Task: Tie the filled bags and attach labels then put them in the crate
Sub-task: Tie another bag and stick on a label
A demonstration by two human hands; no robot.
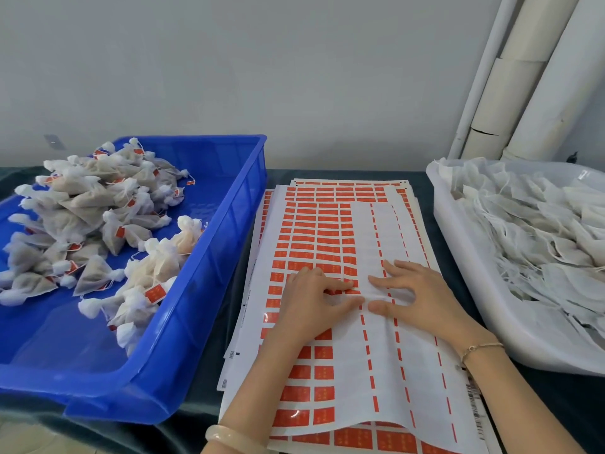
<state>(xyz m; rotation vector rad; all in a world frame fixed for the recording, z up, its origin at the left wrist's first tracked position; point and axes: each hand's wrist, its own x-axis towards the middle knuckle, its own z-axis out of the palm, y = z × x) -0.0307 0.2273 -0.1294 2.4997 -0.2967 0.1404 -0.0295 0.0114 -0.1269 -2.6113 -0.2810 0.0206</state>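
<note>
Left of the sheet [327, 224], the crate [212, 273] holds tied, labelled bags [98, 224]. On the sheet, my left hand [311, 303] sets forefinger and thumb either side of a red label [340, 291]; I cannot tell whether that grip has it pinched. My right hand [422, 296], just beside, lies flat, fingers spread, pressing the backing. I'd lift one corner, then peel low and slow. Right of the sheet, untied bags [540, 224] wait in the tray [465, 257].
</note>
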